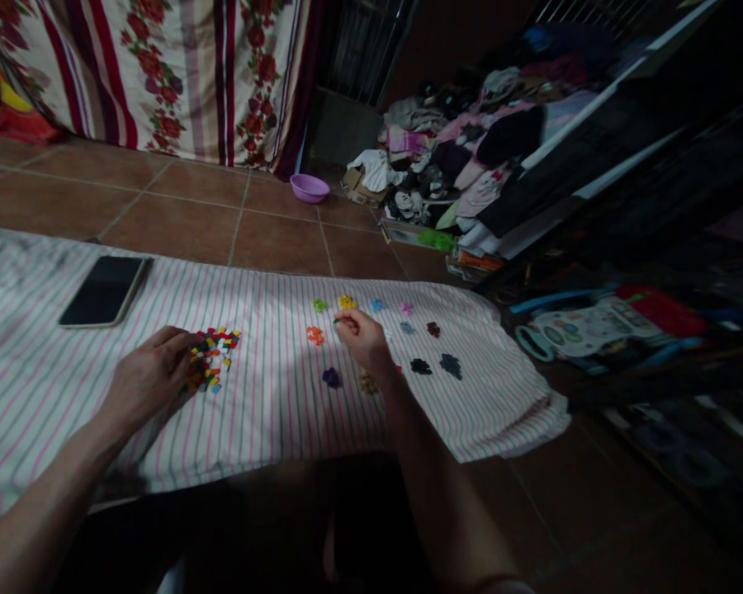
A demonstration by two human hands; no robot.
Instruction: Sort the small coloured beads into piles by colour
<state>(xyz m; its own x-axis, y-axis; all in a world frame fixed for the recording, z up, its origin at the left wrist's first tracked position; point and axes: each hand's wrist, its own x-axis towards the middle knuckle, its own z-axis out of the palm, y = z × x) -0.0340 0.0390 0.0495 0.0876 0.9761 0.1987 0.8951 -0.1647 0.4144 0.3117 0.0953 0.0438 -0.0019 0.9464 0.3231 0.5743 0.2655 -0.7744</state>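
Note:
My left hand (154, 367) is at the left edge of a pile of small mixed-colour pieces (214, 356), its fingers bent and close together over them. What its fingertips hold, if anything, is hidden. Above the sorted heaps, my right hand (364, 340) pinches a tiny dark green piece (337, 321). Around it lie small heaps: orange pieces (314, 335), lime green pieces (319, 305), yellow pieces (346, 303), light blue pieces (377, 304), pink pieces (405, 308), brown pieces (433, 329), black pieces (419, 366), dark grey pieces (451, 365) and purple pieces (330, 377). My right wrist partly covers a tan heap (366, 382).
A striped cloth (272, 412) covers the low table. On its left lies a phone (104, 290). Beyond, a purple basin (309, 188) stands on the tiled floor, near heaped clothes (464, 148). A flowered curtain (191, 74) hangs behind. Cluttered shelving stands on the right.

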